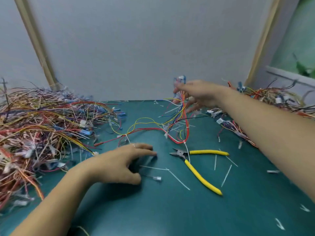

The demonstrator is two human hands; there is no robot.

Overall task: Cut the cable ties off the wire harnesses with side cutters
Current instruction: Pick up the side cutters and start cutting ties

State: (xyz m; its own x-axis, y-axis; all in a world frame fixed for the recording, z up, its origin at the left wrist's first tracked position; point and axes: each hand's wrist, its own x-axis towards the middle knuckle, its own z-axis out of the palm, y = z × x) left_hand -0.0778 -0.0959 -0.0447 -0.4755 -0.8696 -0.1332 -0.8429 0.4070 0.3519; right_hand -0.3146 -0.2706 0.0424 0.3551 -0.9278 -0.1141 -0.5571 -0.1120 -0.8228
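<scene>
Your left fingers (144, 150) lie straight and a little spread, tips down on the mat (170, 210), holding nothing; the thumb angles out to the side. That left hand (119, 164) sits low at centre-left, palm down.

Your right hand (197, 94) is raised near the back edge of the mat. Its fingers and thumb close on the upper part of a harness (183, 116). The hand is blurred there, so you cannot read the exact grip.

The harness is a loose bundle of thin red, yellow, blue and black wires. It hangs from your right hand in long loops, and its lower strands trail leftward across the mat toward your left hand. White ties (185, 142) cinch it at several spots, and one stiff tail drops across the cutters (180, 153).

The cutters lie flat on the mat, between your hands and untouched. They have a small dark metal head pointing left and two smooth yellow handles splayed apart.

Thin white strips (179, 179) lie scattered around them. The mat is dull, smooth teal.

A dense tangled heap (42, 126) of multicoloured wires fills the left side. A smaller tangle (276, 97) lies behind your right forearm.
</scene>
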